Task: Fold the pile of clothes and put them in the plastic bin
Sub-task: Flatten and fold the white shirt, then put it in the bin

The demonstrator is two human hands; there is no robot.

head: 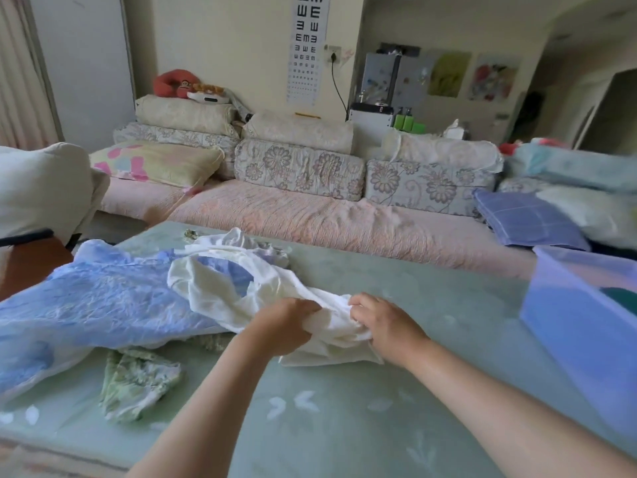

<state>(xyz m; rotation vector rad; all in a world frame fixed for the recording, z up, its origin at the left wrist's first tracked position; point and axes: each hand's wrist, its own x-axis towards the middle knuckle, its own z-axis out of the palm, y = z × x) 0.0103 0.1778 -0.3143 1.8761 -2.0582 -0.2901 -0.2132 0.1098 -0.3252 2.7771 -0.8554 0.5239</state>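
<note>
Now, over the blue cloth [96, 298] at left, the white top [220, 301] runs down-right into your grip. Your left hand [286, 326] and right hand [382, 322] both clutch its near end, close together. Bin [579, 329] sits well right, nearer your right hand.

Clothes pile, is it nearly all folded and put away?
Not yet. One dark green item already sits in the plastic bin. The left hand and right hand both grip the white garment, which is crumpled. The blue garment and the green floral garment lie unfolded on the table, so at least three pieces remain.
</note>
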